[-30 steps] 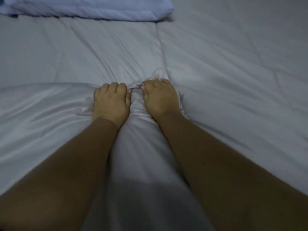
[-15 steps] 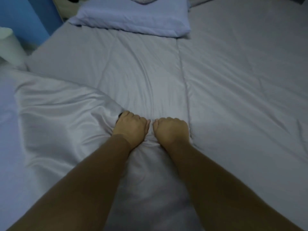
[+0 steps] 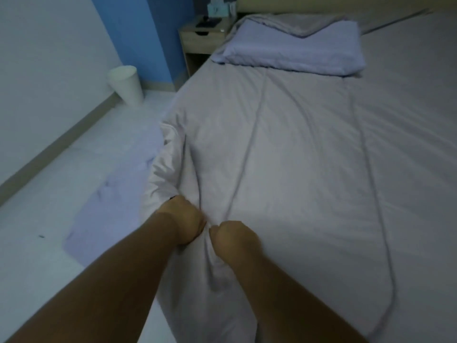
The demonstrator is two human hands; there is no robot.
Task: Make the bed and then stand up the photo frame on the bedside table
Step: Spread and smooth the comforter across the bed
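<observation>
A pale grey bedsheet point(image 3: 296, 157) covers the bed, with long creases running toward the head. My left hand point(image 3: 186, 220) and my right hand point(image 3: 235, 240) are side by side near the bed's left edge, both fists closed on bunched sheet fabric. A lilac pillow point(image 3: 296, 53) lies at the head of the bed with a grey folded blanket point(image 3: 294, 23) on it. The wooden bedside table point(image 3: 202, 38) stands at the far left of the bed; a dark flat object point(image 3: 209, 22) lies on its top, and I cannot tell whether it is the photo frame.
A white waste bin point(image 3: 126, 85) stands by the blue wall. A lilac cloth point(image 3: 118, 199) lies on the white floor beside the bed. A teal tissue box point(image 3: 216, 8) sits at the back of the bedside table.
The view has risen and swung left, bringing the floor, bin and bedside table into sight. Both hands, still gripping the sheet, have drawn back toward me along the bed's left edge.
</observation>
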